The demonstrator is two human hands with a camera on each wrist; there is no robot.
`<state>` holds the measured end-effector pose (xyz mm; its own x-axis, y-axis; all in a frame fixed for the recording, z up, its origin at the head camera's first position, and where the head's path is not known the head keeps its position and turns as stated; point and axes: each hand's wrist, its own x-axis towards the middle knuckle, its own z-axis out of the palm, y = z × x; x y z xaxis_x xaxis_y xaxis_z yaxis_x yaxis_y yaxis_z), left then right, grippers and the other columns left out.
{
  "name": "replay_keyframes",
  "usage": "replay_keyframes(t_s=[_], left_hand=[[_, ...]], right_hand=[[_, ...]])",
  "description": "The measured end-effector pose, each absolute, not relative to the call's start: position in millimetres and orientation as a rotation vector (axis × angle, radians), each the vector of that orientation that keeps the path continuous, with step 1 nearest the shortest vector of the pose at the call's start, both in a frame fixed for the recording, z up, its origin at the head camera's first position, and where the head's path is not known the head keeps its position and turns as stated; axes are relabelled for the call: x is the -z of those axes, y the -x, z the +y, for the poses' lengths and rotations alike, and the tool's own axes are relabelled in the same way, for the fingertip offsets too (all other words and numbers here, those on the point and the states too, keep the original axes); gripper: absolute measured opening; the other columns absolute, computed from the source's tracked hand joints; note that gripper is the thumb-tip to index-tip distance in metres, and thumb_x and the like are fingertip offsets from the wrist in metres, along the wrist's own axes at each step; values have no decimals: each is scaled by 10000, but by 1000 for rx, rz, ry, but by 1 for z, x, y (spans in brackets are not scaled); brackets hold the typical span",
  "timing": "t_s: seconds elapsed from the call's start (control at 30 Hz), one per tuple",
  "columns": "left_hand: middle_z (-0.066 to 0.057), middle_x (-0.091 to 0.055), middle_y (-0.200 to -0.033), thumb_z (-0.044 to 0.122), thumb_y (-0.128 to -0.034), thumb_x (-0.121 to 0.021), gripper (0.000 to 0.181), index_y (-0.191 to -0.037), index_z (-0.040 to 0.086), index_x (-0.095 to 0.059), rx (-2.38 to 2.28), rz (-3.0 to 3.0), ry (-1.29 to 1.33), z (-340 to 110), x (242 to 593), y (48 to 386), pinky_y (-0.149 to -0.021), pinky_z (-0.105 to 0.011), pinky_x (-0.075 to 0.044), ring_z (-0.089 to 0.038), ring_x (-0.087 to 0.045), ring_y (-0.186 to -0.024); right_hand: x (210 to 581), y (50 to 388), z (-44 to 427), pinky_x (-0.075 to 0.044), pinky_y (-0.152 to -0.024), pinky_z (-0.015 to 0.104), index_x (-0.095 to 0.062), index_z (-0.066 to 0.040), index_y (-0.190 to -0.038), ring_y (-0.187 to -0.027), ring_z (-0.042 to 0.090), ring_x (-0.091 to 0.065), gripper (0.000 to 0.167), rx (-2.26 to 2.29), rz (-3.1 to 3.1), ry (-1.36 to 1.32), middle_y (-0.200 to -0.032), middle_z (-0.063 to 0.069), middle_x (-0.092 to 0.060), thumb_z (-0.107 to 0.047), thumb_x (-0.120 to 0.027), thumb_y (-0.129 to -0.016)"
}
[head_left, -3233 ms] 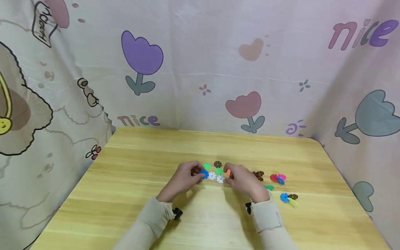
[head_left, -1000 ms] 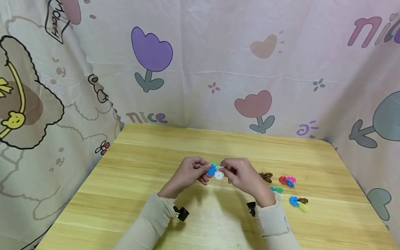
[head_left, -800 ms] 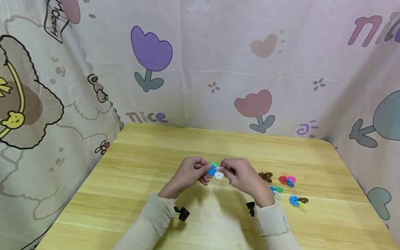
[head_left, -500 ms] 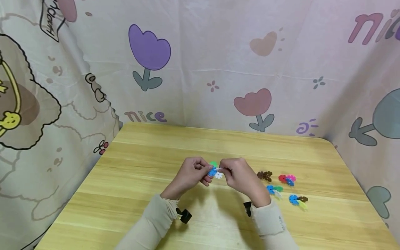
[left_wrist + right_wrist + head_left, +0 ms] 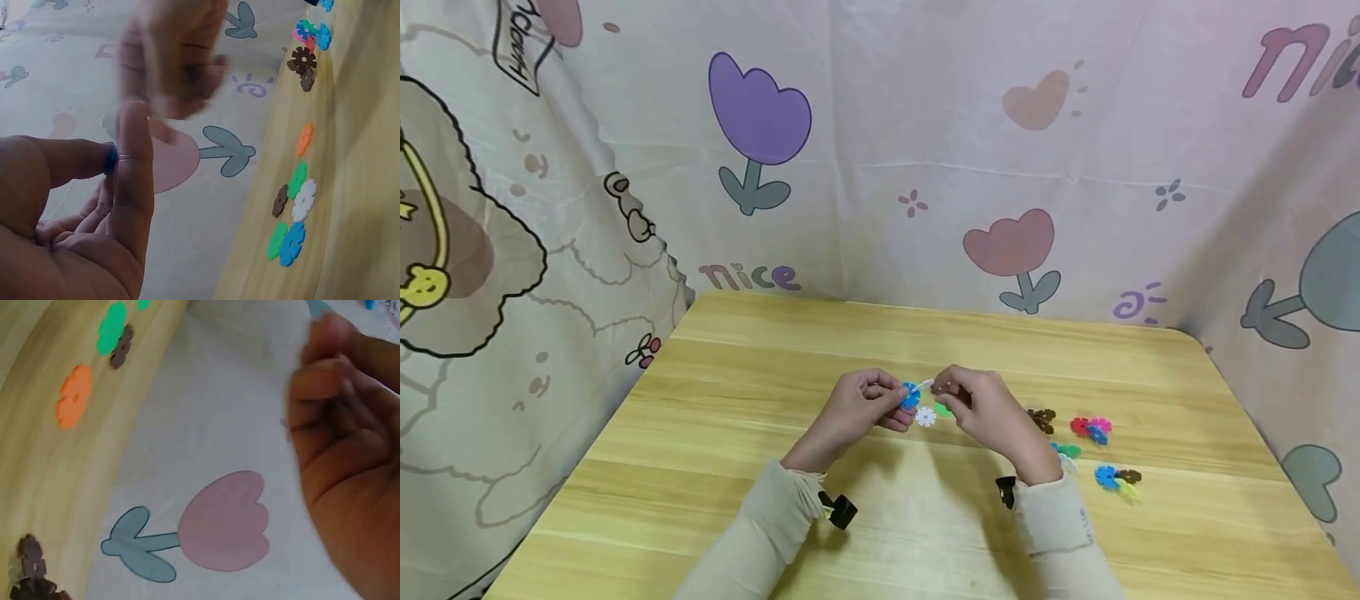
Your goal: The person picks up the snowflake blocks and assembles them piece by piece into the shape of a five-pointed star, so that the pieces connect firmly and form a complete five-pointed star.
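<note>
My left hand (image 5: 859,408) pinches a blue snowflake disc (image 5: 912,395) between thumb and index finger above the table. A white snowflake disc (image 5: 927,384) sticks out from its right edge, seen nearly edge-on. Just right of that white disc is my right hand (image 5: 992,412), its fingers loosely bent, with no disc visible between them. It is blurred in the left wrist view. Below the hands lie another white disc (image 5: 926,417) and a green disc (image 5: 942,409). The left wrist view also shows a loose blue disc (image 5: 292,244), a brown disc (image 5: 280,200) and an orange disc (image 5: 304,139).
Joined clusters of discs lie on the right of the wooden table (image 5: 760,350): a brown cluster (image 5: 1042,419), a red, pink and blue cluster (image 5: 1092,428), a blue, green and white cluster (image 5: 1067,454), and a blue, brown and yellow cluster (image 5: 1116,478). A printed curtain (image 5: 880,100) hangs behind.
Both hands came together, and a white disc now sits joined to the held blue one. Since half a second ago the hands have risen slightly, and the right hand has drawn back to the right.
</note>
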<state>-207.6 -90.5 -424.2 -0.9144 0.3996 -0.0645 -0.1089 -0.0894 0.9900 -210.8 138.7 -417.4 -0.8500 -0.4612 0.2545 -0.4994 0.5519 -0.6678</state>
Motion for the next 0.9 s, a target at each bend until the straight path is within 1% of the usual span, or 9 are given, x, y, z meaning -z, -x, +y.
replay_keyframes(t_s=[0.1,0.17,0.3,0.4,0.57,0.67,0.77,0.83,0.9], left_hand=[[-232,-739,-920,14,-1028,-623,122,-1089,-78,-572,-2086,1825,-314,-92,424,209,-764,-398,-637,-212,-756,-765],[-242,-741,-943,1,-1027,-617,119,-1100,-72,-558,-2084,1817,-318,-92,424,209,-794,-434,-630,-222,-761,-781],[-246,-745,-977,-14,-1031,-604,111,-1108,-67,-544,-2072,1810,-328,-93,423,208,-875,-547,-585,-293,-769,-844],[-277,-736,-1004,-23,-1031,-596,104,-1106,-68,-541,-2075,1807,-330,-93,422,207,-905,-599,-550,-328,-767,-873],[-279,-734,-1012,-34,-1034,-577,116,-1133,-90,-552,-2071,1793,-342,-90,423,206,-908,-590,-553,-307,-767,-865],[-255,-743,-999,-39,-1033,-563,135,-1148,-109,-566,-2063,1799,-348,-89,423,206,-909,-589,-554,-359,-759,-899],[-257,-744,-1003,-41,-1029,-554,144,-1151,-113,-575,-2057,1813,-351,-89,423,206,-916,-606,-544,-438,-736,-944],[-276,-737,-1017,-35,-1032,-558,143,-1148,-115,-578,-2059,1813,-353,-89,424,206,-914,-607,-544,-469,-722,-965],[-299,-727,-1036,-23,-1040,-563,140,-1142,-116,-583,-2059,1811,-348,-90,424,207,-912,-601,-547,-454,-729,-958]], right_hand=[[429,216,137,-521,-594,298,-686,-27,-1124,-660,107,-563,168,-1097,-2930,-783,-830,23,-666,-5,-718,-960],[437,219,134,-525,-625,319,-668,-27,-1156,-692,124,-585,203,-1034,-3051,-748,-837,32,-662,-29,-725,-961],[448,224,125,-501,-604,335,-654,-80,-1149,-655,144,-576,210,-968,-3175,-704,-780,1,-632,-92,-747,-962],[452,229,119,-464,-577,344,-637,-115,-1133,-616,165,-540,221,-894,-3203,-693,-740,1,-607,-129,-765,-954],[455,232,117,-466,-607,367,-593,-101,-1025,-665,178,-538,203,-792,-3223,-654,-802,6,-594,-113,-775,-937],[457,231,119,-494,-637,375,-583,-84,-991,-695,180,-554,242,-828,-3244,-632,-828,10,-592,-108,-809,-906],[458,230,122,-496,-653,370,-589,-63,-1027,-711,176,-557,272,-921,-3235,-649,-843,6,-593,-106,-822,-892],[459,229,126,-483,-642,350,-595,-57,-1026,-699,164,-546,230,-986,-3202,-695,-829,3,-586,-93,-792,-916],[457,227,130,-464,-615,317,-605,-65,-1003,-674,140,-520,160,-1049,-3146,-761,-794,-6,-568,-72,-753,-942]])
